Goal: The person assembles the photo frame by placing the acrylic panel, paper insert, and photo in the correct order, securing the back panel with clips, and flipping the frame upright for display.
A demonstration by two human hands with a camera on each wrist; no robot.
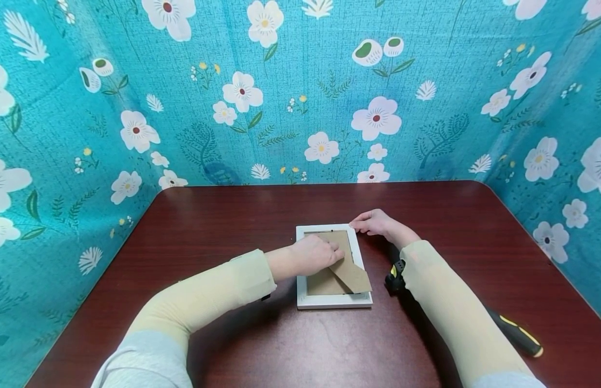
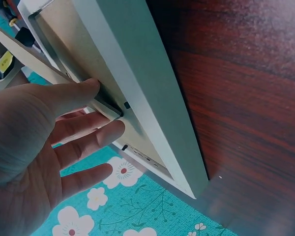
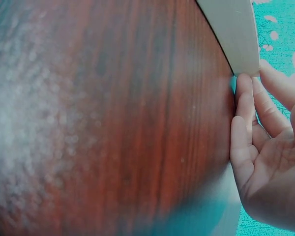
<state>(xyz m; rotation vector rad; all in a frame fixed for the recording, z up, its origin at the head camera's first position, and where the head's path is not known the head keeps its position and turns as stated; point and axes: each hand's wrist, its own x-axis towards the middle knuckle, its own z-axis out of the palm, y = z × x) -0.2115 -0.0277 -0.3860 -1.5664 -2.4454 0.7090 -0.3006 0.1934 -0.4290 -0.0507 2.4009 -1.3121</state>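
Note:
A white picture frame lies back side up on the table, its brown backing board showing. The stand, a flat brown flap, is tilted up off the board. My left hand reaches over the frame and pinches the stand's narrow end. In the left wrist view the thumb and forefinger hold the stand, with the other fingers spread beside it. My right hand is at the frame's far right corner. Its thumb and fingertips hold that white corner in the right wrist view.
A tool with a black and yellow handle lies on the right, partly hidden behind the right forearm. The dark red wooden table ends at a blue flowered cloth behind and at the sides. A small black and yellow device is at the right wrist.

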